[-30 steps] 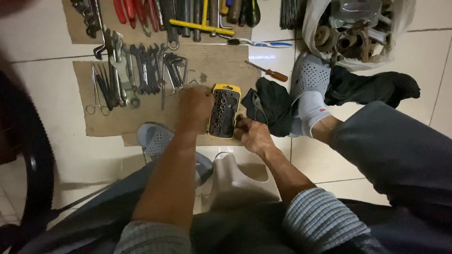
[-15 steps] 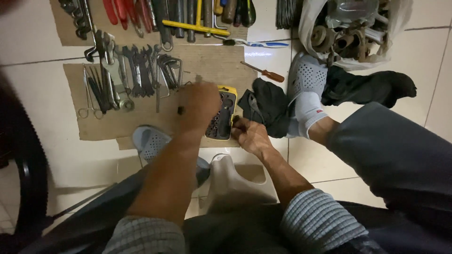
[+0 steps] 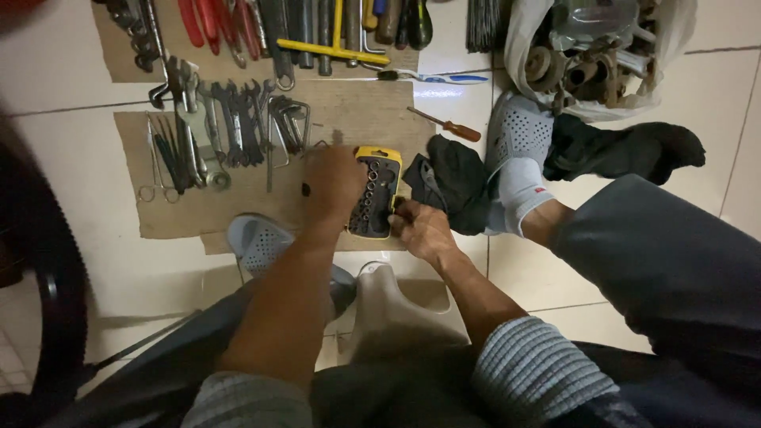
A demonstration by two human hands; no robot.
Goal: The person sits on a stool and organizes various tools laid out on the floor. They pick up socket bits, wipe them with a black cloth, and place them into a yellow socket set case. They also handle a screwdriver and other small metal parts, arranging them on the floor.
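Sleeves of grey ribbed knit sit nearest us, and past them a pale stool (image 3: 396, 309) between our knees. Our right hand (image 3: 422, 231) curls its fingers against the near right corner of the yellow socket case (image 3: 376, 192), seemingly to hold it steady on the cardboard sheet (image 3: 238, 210). Our left hand (image 3: 331, 184) hovers over the case's left edge, blurred, fingers bent downward; we cannot tell whether it pinches a socket. The case lies open and flat, so its rows of sockets face up within easy reach. A black cloth (image 3: 456, 184) lies bunched just beside it on the right. Farther off, wrenches (image 3: 230, 119) lie in a sorted row on the cardboard, with a red-handled screwdriver (image 3: 448, 125) to their right. Beyond, a white bag of metal parts (image 3: 590, 55) slumps open against the tiles.
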